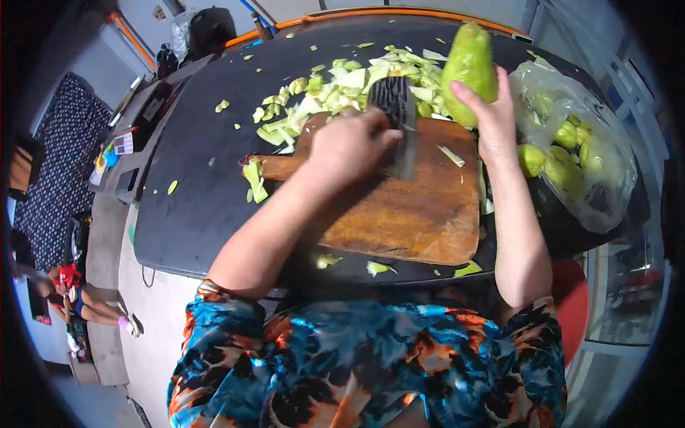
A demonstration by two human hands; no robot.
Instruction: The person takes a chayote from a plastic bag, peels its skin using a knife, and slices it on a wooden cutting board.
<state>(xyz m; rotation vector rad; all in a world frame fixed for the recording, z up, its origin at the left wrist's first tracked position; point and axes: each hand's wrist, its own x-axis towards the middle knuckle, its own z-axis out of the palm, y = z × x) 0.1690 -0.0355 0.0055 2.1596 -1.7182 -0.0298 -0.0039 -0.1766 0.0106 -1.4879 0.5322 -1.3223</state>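
Observation:
My left hand (353, 143) is closed around the handle of a broad cleaver (394, 103), its dark, streaked blade smeared by motion above the wooden cutting board (407, 221). On the right, my right hand (496, 118) grips a large pale-green chayote (469, 68), held up above the board's far right corner. The thumb lies across its near side. Behind the board spreads a heap of chopped pale-green pieces (349, 82). A small sliver (451, 155) lies on the board, and more scraps (254, 180) rest by its handle.
A clear plastic bag (606, 192) with several green chayotes (564, 170) lies at the table's right. Scraps dot the black table (185, 221). A red stool (571, 307) stands below the right edge. Far left, a person (75, 292) sits near a patterned cloth (61, 157).

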